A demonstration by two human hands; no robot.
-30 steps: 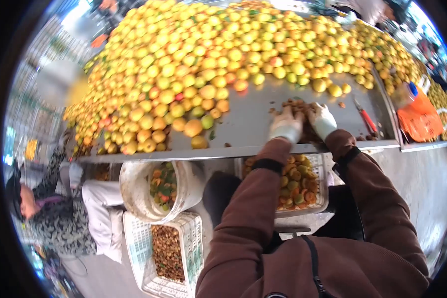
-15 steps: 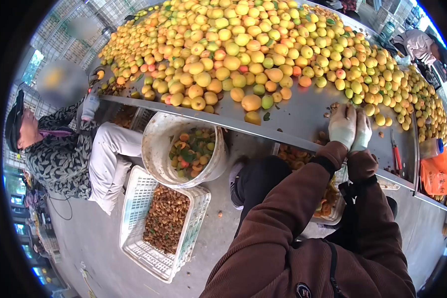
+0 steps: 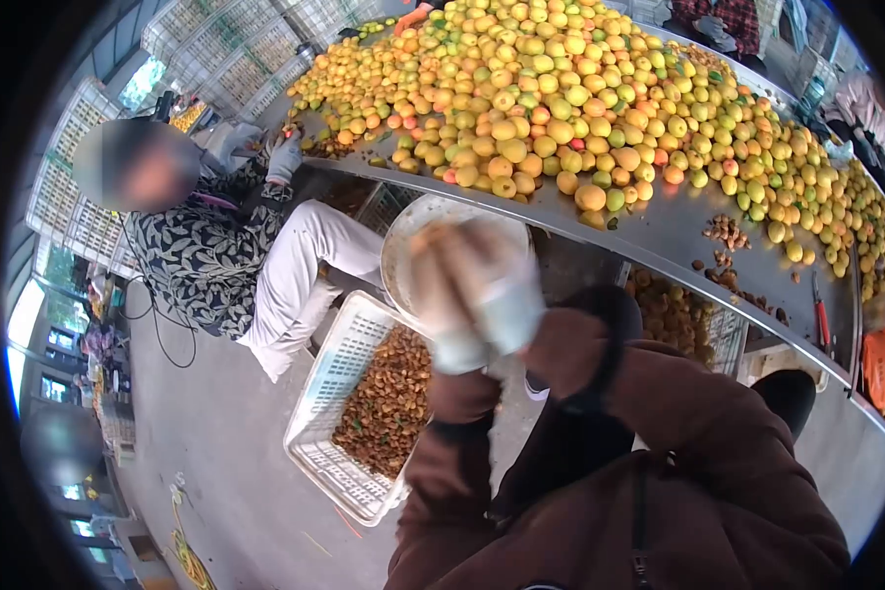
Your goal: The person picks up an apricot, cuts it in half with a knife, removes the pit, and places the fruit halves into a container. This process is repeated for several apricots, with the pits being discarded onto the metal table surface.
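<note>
Working with the left hand (image 3: 444,307) and right hand (image 3: 503,293) together, beside the table (image 3: 662,222)

From the head view, both hands are blurred and close together in front of the white bucket (image 3: 442,210); whether they touch its rim, I cannot tell. Blur hides the fingers, so I cannot tell whether they are clenched, loose or grasping something. Brown pits (image 3: 379,413) lie in the plastic basket (image 3: 317,366) on the floor (image 3: 226,433), just beside the bucket. Loose pits (image 3: 726,232) sit on the metal table, near the fruit pile (image 3: 560,108) and a red-handled knife (image 3: 821,320). As a judgement, the step in hand looks like moving pits off the table by the double handful. A next move would call for palms pressed close and enough height to clear the bucket's rim and the basket's wall.
</note>
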